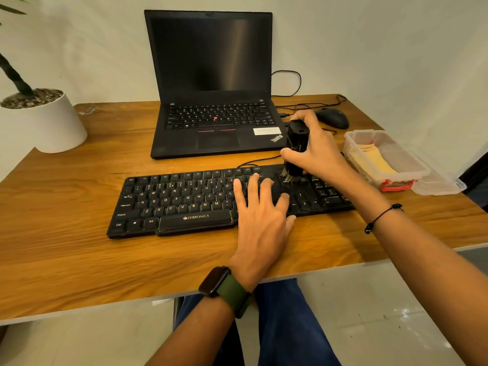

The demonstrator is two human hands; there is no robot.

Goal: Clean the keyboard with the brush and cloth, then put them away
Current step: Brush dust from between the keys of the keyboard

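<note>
Black bristles of the brush [295, 149] touch the keys at the right end of the keyboard [184, 202], gripped upright by the right hand [314, 151], while the left hand [260, 207] lies flat with straight fingers steadying the keys. Brushing looks underway; the cloth [375, 159] sits unused in the plastic box [412, 178], so wiping and storing both remain.

Home office desk — laptop [211, 88], mouse [332, 117], potted plant [45, 120].
</note>
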